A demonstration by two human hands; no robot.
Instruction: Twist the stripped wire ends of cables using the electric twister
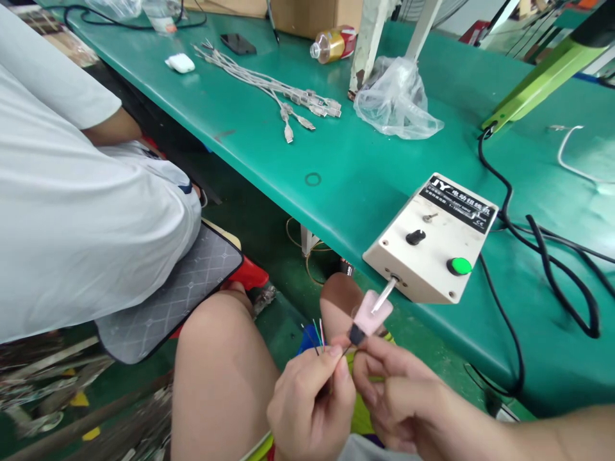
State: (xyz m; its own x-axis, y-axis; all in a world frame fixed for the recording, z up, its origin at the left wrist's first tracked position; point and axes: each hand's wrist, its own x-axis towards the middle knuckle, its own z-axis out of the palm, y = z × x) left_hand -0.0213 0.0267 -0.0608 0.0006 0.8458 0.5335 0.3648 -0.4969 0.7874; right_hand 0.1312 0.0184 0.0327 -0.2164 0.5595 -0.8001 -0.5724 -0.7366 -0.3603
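Note:
My left hand (312,400) is closed in a pinch on a cable's thin wires (318,333); green, white, red and dark ends stick up above the thumb. One dark strand runs from the pinch to the black tip of a pinkish holder (372,314). That holder sits on the metal shaft of a beige wire-twisting machine (432,240), which has a green button, a black knob and a toggle switch. Beside the black tip, my right hand (403,390) has its fingers curled, index finger close to the tip. What lies between its fingers is hidden.
On the green table (269,173) lie several USB cables (269,83), a phone (238,44), a plastic bag (396,99), a bottle (334,45) and a white case (180,63). A black cord (533,237) loops at right. Another person (96,192) sits close at left.

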